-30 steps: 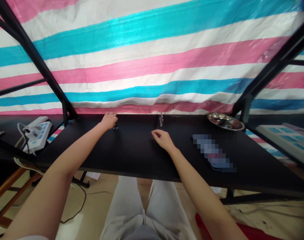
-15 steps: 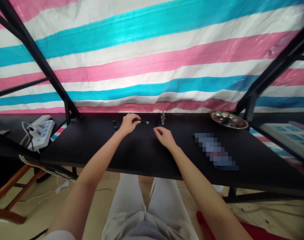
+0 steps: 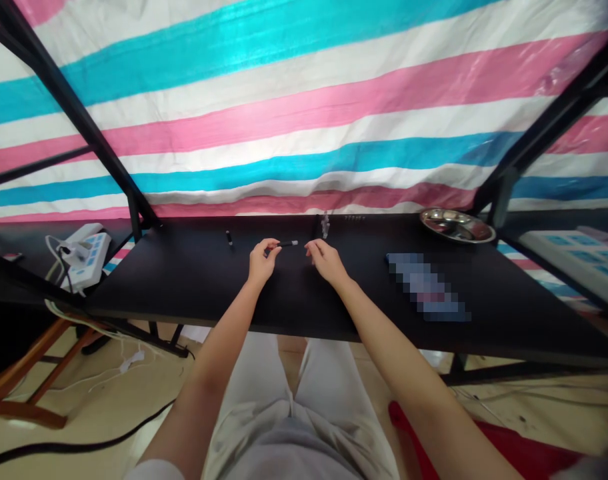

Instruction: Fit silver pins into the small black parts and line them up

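Observation:
My left hand (image 3: 263, 261) pinches a slim black pen-like tube (image 3: 287, 243) with a pale end, which points right. Facing that end, a short gap away, is my right hand (image 3: 327, 259), its thumb and fingertips pressed together. Anything between those fingertips is too small to make out. A short black cylinder with a light band (image 3: 229, 238) lies behind and to the left of my left hand. Just behind my right hand is a cluster of small clear pieces (image 3: 325, 225). Farther back, several tiny pieces (image 3: 355, 218) form a row.
A shiny round metal dish (image 3: 457, 225) sits at the back right of the black table (image 3: 184, 287). Nearer, a blurred-out blue object (image 3: 427, 287) lies flat. White power strips (image 3: 87, 260) stand on the left. Black frame posts rise at both sides before a striped sheet (image 3: 304, 127).
My left hand has drawn nearer to me and slightly right, still pinching the black tube. My right hand has shifted slightly in the view, which has tilted a little.

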Tool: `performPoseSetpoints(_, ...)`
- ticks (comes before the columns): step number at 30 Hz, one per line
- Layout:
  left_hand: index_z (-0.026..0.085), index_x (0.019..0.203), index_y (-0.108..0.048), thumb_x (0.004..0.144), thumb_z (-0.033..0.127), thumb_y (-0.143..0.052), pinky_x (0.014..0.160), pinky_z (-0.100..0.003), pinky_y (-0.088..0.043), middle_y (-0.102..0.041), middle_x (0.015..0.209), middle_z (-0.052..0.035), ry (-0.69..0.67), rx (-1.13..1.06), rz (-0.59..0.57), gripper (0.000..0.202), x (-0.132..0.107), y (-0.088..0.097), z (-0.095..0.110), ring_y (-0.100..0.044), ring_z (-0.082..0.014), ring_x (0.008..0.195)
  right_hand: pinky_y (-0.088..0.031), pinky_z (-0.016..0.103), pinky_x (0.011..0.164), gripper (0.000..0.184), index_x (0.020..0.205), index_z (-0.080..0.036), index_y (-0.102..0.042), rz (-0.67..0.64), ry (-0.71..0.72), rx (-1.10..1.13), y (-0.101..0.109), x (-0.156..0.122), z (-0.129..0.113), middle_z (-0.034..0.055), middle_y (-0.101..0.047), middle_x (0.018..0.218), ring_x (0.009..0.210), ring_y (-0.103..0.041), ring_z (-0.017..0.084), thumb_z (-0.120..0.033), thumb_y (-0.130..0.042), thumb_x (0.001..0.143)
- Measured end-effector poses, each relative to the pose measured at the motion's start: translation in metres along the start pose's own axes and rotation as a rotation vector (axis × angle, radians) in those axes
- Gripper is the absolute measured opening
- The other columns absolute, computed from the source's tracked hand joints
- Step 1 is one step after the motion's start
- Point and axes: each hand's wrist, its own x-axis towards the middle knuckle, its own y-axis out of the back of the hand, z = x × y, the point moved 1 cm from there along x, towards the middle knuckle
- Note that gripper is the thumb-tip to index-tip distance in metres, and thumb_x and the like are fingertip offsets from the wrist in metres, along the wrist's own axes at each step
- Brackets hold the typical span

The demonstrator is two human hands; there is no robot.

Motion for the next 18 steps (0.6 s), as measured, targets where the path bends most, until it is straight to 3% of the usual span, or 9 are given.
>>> performPoseSetpoints(6,0.02,0.09,-0.063,0.079,0.022,-0.055,0.07,-0.025,-0.044,-0.063,0.083,-0.0024,-0.138,0.035,-0.069,0.013,-0.0054,-0.0018,0.007,-0.057,-0.0135,0.079,-0.041,0.024,0.059,0.043,0.072,-0.019,-0.054,-0.062,0.005,-0.038,-0.0032,-0.0026,-0.0053,0.0027,-0.06,0.066,0.059,-0.054,0.013,-0.054,-0.033,0.086)
performPoseSetpoints(18,0.02,0.088,-0.063,0.078,0.023,-0.056,0.068,-0.026,-0.045,-0.064,0.086,-0.0035,-0.149,0.001,-0.117,0.013,-0.0061,-0.0048,0.0049,-0.058,-0.0134,0.077,-0.04,0.025,0.058,0.047,0.067,-0.021,-0.047,-0.121,0.007,0.026,-0.0076,-0.0047,-0.0071,-0.0014,-0.051,0.056,0.054,-0.049,0.012,-0.057,-0.026,0.087)
